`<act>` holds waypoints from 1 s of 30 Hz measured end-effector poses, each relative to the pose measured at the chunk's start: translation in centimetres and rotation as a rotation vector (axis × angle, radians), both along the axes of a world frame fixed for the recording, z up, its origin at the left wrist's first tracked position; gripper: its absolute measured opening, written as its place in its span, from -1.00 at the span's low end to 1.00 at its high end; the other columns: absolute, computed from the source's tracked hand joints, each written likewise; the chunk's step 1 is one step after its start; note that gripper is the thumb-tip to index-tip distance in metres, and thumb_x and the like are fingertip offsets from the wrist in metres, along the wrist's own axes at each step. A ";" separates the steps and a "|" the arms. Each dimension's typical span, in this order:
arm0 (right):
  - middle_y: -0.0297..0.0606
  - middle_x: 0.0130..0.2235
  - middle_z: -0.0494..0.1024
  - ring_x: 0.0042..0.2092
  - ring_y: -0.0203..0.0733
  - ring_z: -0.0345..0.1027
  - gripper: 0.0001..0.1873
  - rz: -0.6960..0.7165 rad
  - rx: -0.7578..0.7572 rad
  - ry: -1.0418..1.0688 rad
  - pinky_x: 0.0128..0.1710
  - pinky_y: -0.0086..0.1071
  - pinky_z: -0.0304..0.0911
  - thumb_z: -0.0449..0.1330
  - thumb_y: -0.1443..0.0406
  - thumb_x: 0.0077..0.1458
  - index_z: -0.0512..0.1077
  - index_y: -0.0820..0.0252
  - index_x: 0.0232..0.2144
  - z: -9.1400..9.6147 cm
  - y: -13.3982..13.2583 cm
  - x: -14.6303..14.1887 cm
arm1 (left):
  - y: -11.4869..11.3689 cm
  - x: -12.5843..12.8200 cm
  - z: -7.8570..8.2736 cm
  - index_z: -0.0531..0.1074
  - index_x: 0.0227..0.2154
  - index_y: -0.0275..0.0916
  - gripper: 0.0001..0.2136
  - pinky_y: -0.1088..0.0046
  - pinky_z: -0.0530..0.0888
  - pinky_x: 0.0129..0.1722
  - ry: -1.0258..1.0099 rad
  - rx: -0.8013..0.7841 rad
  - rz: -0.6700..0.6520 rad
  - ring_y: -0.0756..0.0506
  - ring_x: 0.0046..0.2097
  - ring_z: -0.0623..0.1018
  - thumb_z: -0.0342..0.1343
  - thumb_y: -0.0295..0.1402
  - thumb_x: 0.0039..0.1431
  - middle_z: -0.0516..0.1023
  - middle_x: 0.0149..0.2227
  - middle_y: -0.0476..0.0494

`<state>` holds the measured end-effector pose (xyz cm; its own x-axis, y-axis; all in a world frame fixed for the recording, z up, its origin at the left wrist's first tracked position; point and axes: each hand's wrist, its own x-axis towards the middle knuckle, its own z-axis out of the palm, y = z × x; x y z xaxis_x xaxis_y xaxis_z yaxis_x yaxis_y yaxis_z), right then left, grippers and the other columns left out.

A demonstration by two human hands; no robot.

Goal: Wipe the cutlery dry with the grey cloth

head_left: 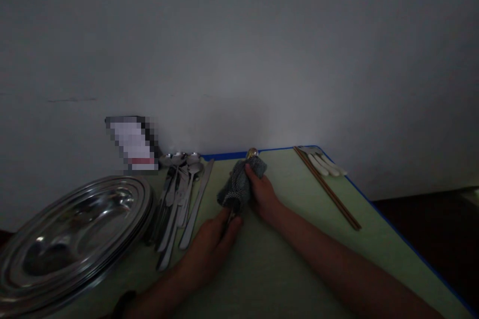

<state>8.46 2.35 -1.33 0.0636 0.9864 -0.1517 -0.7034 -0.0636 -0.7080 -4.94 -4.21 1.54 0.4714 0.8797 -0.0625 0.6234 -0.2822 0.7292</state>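
Note:
My left hand (217,237) is closed around the near end of a spoon (253,152), whose rounded metal bowl pokes out at the far end. A dark grey patterned cloth (235,182) is wrapped about the spoon's middle, hiding most of it. Gripping the cloth from the right side is my right hand (262,192), thumb on top. Just left of my hands lie several metal knives (197,204) and several spoons (194,168), bunched together with their handles toward me.
A stack of shiny divided metal trays (144,194) stands at the left. Behind it a blurred-out phone-like object (132,143) leans on the wall. Wooden chopsticks (329,192) and several white-handled utensils (324,163) lie right. The green tabletop (284,264) has a blue edge.

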 end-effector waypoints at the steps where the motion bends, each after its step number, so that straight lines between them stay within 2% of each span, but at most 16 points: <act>1: -0.24 -0.36 0.54 -0.21 -0.20 0.40 -0.70 -0.013 0.013 -0.003 -0.18 -0.31 0.27 0.22 0.13 -0.13 0.41 0.23 -0.37 0.0 0.2 0.2 | -0.1 0.0 0.0 0.28 -0.31 -0.22 -0.76 0.46 0.31 -0.36 0.011 0.005 -0.009 -0.08 -0.35 0.46 -0.21 -0.20 0.24 0.45 -0.41 -0.04; 4: -0.24 -0.34 0.55 -0.20 -0.20 0.40 -0.70 -0.092 0.029 -0.029 -0.18 -0.31 0.27 0.22 0.14 -0.13 0.39 0.21 -0.36 -0.1 0.9 0.9 | -0.2 -0.1 0.2 0.28 -0.37 -0.22 -0.75 0.49 0.29 -0.43 0.042 -0.008 -0.068 -0.04 -0.43 0.45 -0.20 -0.20 0.24 0.42 -0.48 0.01; 11: -0.23 -0.33 0.55 -0.27 -0.22 0.41 -0.62 -0.275 0.027 -0.248 -0.26 -0.36 0.31 0.25 0.09 -0.20 0.41 0.23 -0.36 -0.4 2.8 3.8 | -0.6 -0.3 1.6 0.32 -0.36 -0.23 -0.76 0.52 0.30 -0.41 0.057 -0.020 -0.228 0.00 -0.43 0.41 -0.21 -0.25 0.22 0.42 -0.46 0.01; 15: -0.22 -0.35 0.55 -0.30 -0.21 0.42 -0.61 -0.285 -0.010 -0.218 -0.30 -0.36 0.32 0.23 0.04 -0.18 0.42 0.23 -0.37 0.0 3.0 4.5 | -0.9 -0.2 1.9 0.35 -0.39 -0.22 -0.84 0.55 0.27 -0.45 0.076 -0.013 -0.309 0.02 -0.47 0.37 -0.09 -0.29 0.14 0.39 -0.49 0.04; 18: -0.22 -0.38 0.56 -0.30 -0.21 0.43 -0.64 -0.200 -0.007 -0.157 -0.28 -0.36 0.32 0.21 0.06 -0.14 0.43 0.22 -0.37 0.4 2.7 4.3 | -0.8 -0.2 1.7 0.34 -0.37 -0.24 -0.80 0.55 0.26 -0.47 0.030 -0.067 -0.278 0.02 -0.44 0.36 -0.11 -0.26 0.17 0.38 -0.47 0.02; 21: -0.22 -0.38 0.56 -0.30 -0.23 0.43 -0.66 -0.129 0.033 -0.195 -0.25 -0.35 0.30 0.22 0.11 -0.14 0.43 0.25 -0.35 0.4 2.5 4.0 | -0.5 -0.2 1.2 0.31 -0.40 -0.25 -0.72 0.55 0.26 -0.46 -0.065 -0.108 -0.172 0.01 -0.42 0.36 -0.20 -0.20 0.22 0.34 -0.48 0.02; 24: -0.22 -0.36 0.55 -0.31 -0.25 0.42 -0.66 -0.115 0.078 -0.302 -0.21 -0.35 0.28 0.24 0.13 -0.15 0.43 0.27 -0.36 0.0 2.4 3.9 | -0.4 -0.2 1.0 0.30 -0.39 -0.24 -0.69 0.55 0.23 -0.49 -0.126 -0.122 -0.098 0.03 -0.47 0.32 -0.23 -0.16 0.24 0.27 -0.54 0.07; 30: -0.23 -0.31 0.55 -0.29 -0.22 0.42 -0.63 -0.110 0.101 -0.452 -0.20 -0.30 0.28 0.28 0.13 -0.22 0.43 0.25 -0.35 -0.6 2.5 3.8 | -0.5 -0.2 1.1 0.29 -0.35 -0.24 -0.70 0.54 0.23 -0.47 -0.156 -0.119 -0.079 0.02 -0.47 0.31 -0.23 -0.15 0.24 0.25 -0.54 0.08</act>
<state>12.30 4.81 -1.89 0.2056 0.9786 0.0113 -0.3224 0.0786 -0.9433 -5.12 -4.74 2.65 0.5510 0.8302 -0.0843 0.4796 -0.2324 0.8461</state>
